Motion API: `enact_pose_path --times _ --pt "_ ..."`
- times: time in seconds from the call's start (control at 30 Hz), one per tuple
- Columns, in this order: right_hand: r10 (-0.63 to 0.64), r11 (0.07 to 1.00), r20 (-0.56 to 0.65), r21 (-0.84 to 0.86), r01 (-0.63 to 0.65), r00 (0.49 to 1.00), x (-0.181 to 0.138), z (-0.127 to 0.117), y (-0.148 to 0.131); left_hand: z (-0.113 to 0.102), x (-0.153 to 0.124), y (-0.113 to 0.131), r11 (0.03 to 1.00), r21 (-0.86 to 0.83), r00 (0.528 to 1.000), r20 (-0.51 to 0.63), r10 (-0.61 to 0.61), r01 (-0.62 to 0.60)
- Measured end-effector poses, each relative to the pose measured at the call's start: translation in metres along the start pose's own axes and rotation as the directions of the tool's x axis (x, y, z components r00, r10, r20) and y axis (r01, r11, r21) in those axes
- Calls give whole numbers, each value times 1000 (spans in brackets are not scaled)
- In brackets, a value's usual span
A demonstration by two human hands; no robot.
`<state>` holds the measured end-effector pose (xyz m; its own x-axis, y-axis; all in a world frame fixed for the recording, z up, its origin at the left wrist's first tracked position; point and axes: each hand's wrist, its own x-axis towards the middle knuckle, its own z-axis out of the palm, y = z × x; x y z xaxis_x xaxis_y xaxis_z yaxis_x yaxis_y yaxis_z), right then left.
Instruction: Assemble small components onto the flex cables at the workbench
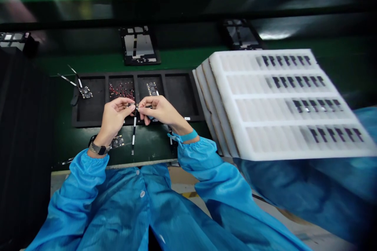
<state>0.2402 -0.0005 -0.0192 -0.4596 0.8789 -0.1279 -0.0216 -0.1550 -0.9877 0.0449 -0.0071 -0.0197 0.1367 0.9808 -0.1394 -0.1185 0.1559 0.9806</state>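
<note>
Flex strip (134, 135) hangs from a tiny piece held above the black compartment tray (179, 73), where the left hand (114, 117) and right hand (159, 110) meet at the fingertips. Each grip is narrow, closed on that piece from either side. Work this fine seems best done as it is here, with both hands close together and the strip hanging free of kinks. Fingertips hide the pinched piece, so its shape can't be made out. A small circuit board (86, 93) sits in the tray's leftmost compartment, and a second board (118, 141) lies on the green bench (153, 145) below the left wrist. At right, a stack of white foam trays (265, 102) holds rows of dark parts, too blurred to identify.
</note>
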Motion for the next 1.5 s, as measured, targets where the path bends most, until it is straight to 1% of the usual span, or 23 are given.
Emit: enact_pose_path --times 0.13,0.23,0.4,0.67,0.9,1.13,1.2,1.3,1.4,1.5 --pt "-2 1000 17 22 1 1000 0 0 0 -2 0 1 1000 -12 1000 18 -16 16" --pt "-3 999 25 35 2 1000 0 0 0 -2 1 3 998 -38 998 40 -50 51" --pt "38 998 45 54 -40 998 0 0 0 -2 2 4 990 -90 993 47 -106 109" --pt "65 997 36 30 -66 997 0 0 2 -5 0 0 996 -7 996 12 -89 89" --pt "56 996 55 62 -60 997 -2 -3 3 -5 1 3 989 -55 989 71 -132 136" --pt "56 995 60 80 -61 997 -1 -2 2 -4 0 5 989 -60 989 65 -134 138" --pt "50 996 25 71 -52 998 1 0 4 -5 0 5 991 -45 991 59 -121 124" --pt "-8 1000 -107 9 9 994 3 3 7 -7 1 4 996 -24 996 19 -91 91" --pt "-86 994 -235 -90 66 968 5 7 10 -9 2 2 996 -31 996 -36 -80 79" --pt "-130 980 -302 -184 76 945 5 11 9 -9 0 3 996 -42 995 -55 -80 78"
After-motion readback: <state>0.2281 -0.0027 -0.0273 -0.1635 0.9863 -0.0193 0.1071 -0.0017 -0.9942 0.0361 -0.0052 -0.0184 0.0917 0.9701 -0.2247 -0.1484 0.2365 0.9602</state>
